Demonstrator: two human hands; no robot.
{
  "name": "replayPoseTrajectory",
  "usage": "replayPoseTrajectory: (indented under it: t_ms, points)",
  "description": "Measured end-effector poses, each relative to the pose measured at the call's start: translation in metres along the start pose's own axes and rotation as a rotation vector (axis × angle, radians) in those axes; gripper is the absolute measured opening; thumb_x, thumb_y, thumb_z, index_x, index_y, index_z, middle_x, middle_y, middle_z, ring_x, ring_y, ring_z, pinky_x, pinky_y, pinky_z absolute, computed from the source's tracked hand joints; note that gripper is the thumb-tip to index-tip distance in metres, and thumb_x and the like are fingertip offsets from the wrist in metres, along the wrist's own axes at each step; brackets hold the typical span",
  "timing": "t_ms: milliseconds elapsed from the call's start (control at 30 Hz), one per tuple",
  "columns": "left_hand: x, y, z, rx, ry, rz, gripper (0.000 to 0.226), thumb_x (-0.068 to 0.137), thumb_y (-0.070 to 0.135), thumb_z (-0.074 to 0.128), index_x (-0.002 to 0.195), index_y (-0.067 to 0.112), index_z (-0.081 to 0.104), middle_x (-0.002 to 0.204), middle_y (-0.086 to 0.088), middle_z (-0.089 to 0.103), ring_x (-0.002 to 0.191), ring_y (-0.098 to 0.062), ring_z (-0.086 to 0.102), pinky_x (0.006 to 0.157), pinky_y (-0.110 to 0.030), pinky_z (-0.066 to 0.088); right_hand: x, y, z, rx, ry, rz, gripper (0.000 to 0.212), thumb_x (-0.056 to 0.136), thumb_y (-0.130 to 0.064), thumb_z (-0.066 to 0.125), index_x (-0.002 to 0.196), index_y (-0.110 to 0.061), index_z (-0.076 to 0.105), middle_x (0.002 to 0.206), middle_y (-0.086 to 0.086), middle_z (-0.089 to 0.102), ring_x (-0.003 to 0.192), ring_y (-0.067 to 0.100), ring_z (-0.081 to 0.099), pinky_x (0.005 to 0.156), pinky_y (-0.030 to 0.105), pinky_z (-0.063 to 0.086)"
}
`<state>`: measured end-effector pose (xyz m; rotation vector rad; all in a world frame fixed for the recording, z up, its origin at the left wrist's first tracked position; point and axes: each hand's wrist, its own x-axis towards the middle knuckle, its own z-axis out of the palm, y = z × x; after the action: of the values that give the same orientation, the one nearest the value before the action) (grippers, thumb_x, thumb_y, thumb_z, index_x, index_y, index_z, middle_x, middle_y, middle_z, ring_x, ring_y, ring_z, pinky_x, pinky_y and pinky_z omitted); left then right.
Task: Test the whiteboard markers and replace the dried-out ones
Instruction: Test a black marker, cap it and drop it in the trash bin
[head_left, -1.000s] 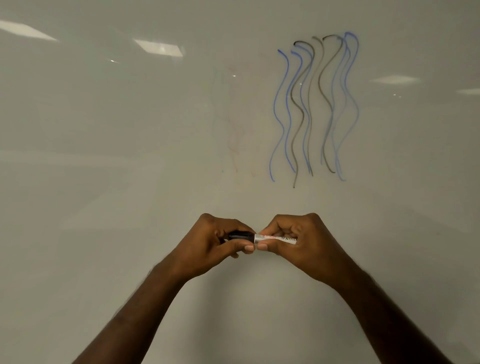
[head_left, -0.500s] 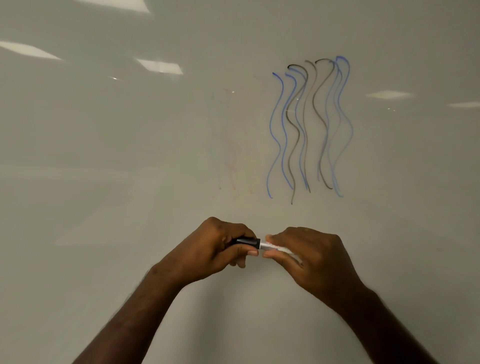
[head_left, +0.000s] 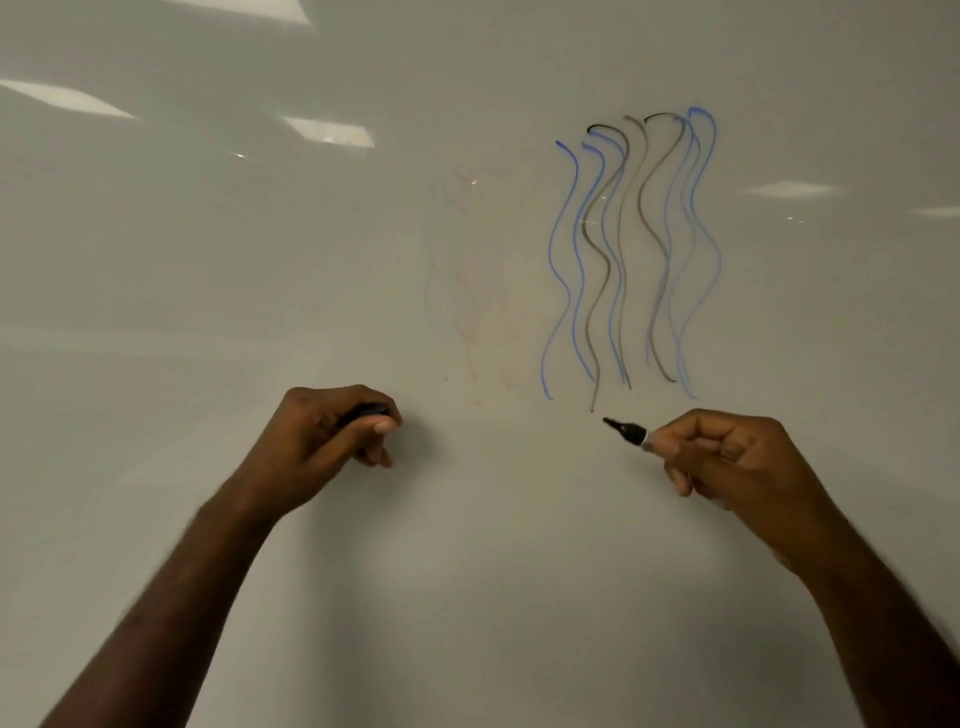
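Two hands: cap (head_left: 370, 410), uncapped marker (head_left: 626, 431).

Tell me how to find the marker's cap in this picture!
Start at the big whiteboard with the wavy blue and grey lines. Below them are two hands; go to the left hand, away from the squiggles. The cap is the short black piece peeking from its curled fingers, while the right hand holds the longer marker with its tip bare.

Dim, even greyish light. Ceiling panels glare as pale patches on the glossy whiteboard (head_left: 156, 291) — brightest at upper left. Soft shadows spread under both forearms. Edges curve from wide-angle distortion — fingers look slightly motion-blurred.
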<state>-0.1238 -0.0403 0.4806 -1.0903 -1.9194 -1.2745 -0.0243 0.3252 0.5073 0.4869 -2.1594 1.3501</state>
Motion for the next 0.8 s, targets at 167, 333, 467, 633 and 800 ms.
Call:
replayPoseTrajectory:
  t_ms: [167, 333, 467, 633, 800]
  points:
    - [0.014, 0.009, 0.025, -0.035, 0.166, 0.081, 0.030, 0.102, 0.036, 0.041, 0.079, 0.021, 0.054, 0.065, -0.001, 0.057, 0.058, -0.021, 0.070, 0.051, -0.034, 0.053, 0.004, -0.007, 0.022, 0.175, 0.008, -0.190, 0.035, 0.090, -0.011, 0.059, 0.121, -0.024, 0.071, 0.075, 0.014, 0.064, 0.051, 0.024, 0.039, 0.040, 0.023, 0.031]
    - [0.041, 0.026, 0.030, 0.049, 0.263, 0.231, 0.050, 0.088, 0.050, 0.069, 0.068, 0.006, 0.053, 0.057, -0.005, 0.057, 0.050, -0.021, 0.063, 0.049, -0.032, 0.048, 0.017, -0.019, 0.034, 0.318, -0.033, -0.378, 0.039, 0.094, -0.003, 0.046, 0.110, -0.022, 0.076, 0.094, 0.013, 0.074, 0.077, 0.033, 0.066, 0.053, 0.031, 0.049]
    - [0.077, 0.036, 0.023, 0.250, 0.436, 0.340, 0.048, 0.089, 0.031, 0.075, 0.058, 0.001, 0.054, 0.050, -0.007, 0.057, 0.045, -0.029, 0.058, 0.046, -0.036, 0.044, 0.042, -0.039, 0.040, 0.492, -0.004, -0.444, 0.047, 0.090, 0.001, 0.036, 0.112, -0.019, 0.073, 0.103, 0.019, 0.075, 0.090, 0.042, 0.070, 0.059, 0.032, 0.053]
    - [0.117, 0.043, 0.001, 0.379, 0.625, 0.506, 0.036, 0.103, 0.028, 0.051, 0.095, 0.002, 0.074, 0.089, -0.010, 0.075, 0.087, -0.027, 0.071, 0.074, -0.045, 0.054, 0.080, -0.068, 0.048, 0.521, 0.135, -0.552, 0.028, 0.089, 0.006, 0.048, 0.113, -0.008, 0.052, 0.102, 0.017, 0.075, 0.088, 0.039, 0.072, 0.054, 0.030, 0.054]
    - [0.153, 0.031, -0.020, 0.840, 0.602, 0.394, 0.059, 0.107, 0.038, 0.042, 0.152, 0.001, 0.034, 0.157, -0.015, 0.038, 0.151, -0.032, 0.024, 0.123, -0.054, 0.016, 0.114, -0.090, 0.056, 0.438, 0.348, -0.624, 0.022, 0.098, -0.027, 0.049, 0.102, -0.010, 0.062, 0.076, 0.014, 0.066, 0.064, 0.030, 0.062, 0.050, 0.033, 0.048]
